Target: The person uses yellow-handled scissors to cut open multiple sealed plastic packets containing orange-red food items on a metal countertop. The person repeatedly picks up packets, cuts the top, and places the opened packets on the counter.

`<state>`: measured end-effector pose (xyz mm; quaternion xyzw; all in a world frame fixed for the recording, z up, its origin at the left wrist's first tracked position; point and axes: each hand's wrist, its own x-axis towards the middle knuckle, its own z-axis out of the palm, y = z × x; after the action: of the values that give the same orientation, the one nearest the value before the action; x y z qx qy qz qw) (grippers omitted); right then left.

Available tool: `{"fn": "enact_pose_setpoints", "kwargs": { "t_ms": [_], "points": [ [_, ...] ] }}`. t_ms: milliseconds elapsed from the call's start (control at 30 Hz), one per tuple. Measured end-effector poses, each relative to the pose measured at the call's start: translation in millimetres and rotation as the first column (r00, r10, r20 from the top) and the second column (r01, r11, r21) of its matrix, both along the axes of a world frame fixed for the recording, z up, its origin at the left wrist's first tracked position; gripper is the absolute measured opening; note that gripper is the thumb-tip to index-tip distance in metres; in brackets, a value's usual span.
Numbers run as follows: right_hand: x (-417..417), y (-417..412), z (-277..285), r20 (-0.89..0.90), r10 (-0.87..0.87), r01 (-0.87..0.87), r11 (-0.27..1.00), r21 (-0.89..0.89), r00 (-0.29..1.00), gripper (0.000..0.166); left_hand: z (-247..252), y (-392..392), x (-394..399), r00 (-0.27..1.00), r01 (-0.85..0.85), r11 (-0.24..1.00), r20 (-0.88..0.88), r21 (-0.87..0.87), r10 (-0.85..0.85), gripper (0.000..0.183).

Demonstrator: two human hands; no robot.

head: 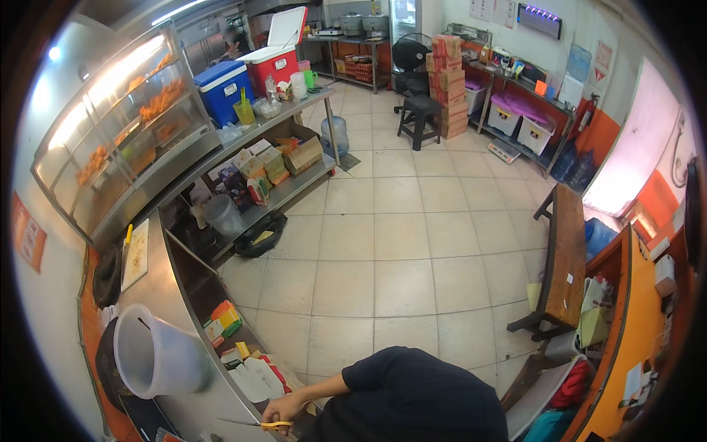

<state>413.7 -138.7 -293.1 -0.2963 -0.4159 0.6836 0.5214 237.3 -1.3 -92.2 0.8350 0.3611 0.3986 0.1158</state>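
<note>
My right hand (283, 410) reaches across to the left at the bottom of the head view and is closed round the yellow handle of a pair of scissors (275, 425). Their blades point left, over the edge of the steel counter (212, 406). My left hand is out of view. Just beyond my right hand, white printed cartons (257, 380) lie on the shelf below the counter top. Further along that shelf is a stack of coloured food cartons (223, 321). A large translucent plastic bucket (179, 359) stands on the counter.
A white cutting board (137, 257) with a yellow-handled knife (128, 234) lies on the counter's far part. Beyond are a lit display case (127, 116) of fried food and a black bag (262, 235) on the floor. A wooden bench (566, 259) stands at the right.
</note>
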Motion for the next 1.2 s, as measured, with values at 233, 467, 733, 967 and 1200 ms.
{"fn": "enact_pose_setpoints", "kwargs": {
  "t_ms": [233, 467, 733, 967, 1200],
  "points": [
    [-37.7, 40.5, 4.4, -0.061, -0.001, 0.001, 1.0, 0.008, 0.998, 0.048, -12.6, 30.1, -57.0, 0.999, -0.042, 0.999, -0.013, 0.006, 0.042, 0.023],
    [-39.3, 112.4, 44.9, -0.038, -0.439, 0.437, 0.873, 0.216, 0.898, 0.048, -77.0, 82.1, -29.0, 0.976, 0.217, 0.803, 0.15, -0.555, -0.16, 0.025],
    [-133.9, 263.8, 79.4, -0.129, -0.489, 0.47, 0.869, -0.152, 0.863, 0.041, -109.5, 167.1, -128.5, 0.637, 0.653, 0.542, 0.771, -0.528, -0.016, 0.087],
    [-156.4, 249.8, 107.0, 0.12, 0.012, -0.015, 1.0, 0.027, 0.993, 0.042, -93.4, 91.9, -179.5, 0.821, 0.356, 0.562, 0.537, -0.747, 0.193, 0.065],
    [-76.4, 237.2, 116.1, 0.758, 0.373, -0.61, 0.791, 0.041, 0.535, 0.049, -39.2, 68.1, -210.0, 0.872, 0.343, 0.69, 0.49, -0.638, 0.02, 0.067]
  ]
}}
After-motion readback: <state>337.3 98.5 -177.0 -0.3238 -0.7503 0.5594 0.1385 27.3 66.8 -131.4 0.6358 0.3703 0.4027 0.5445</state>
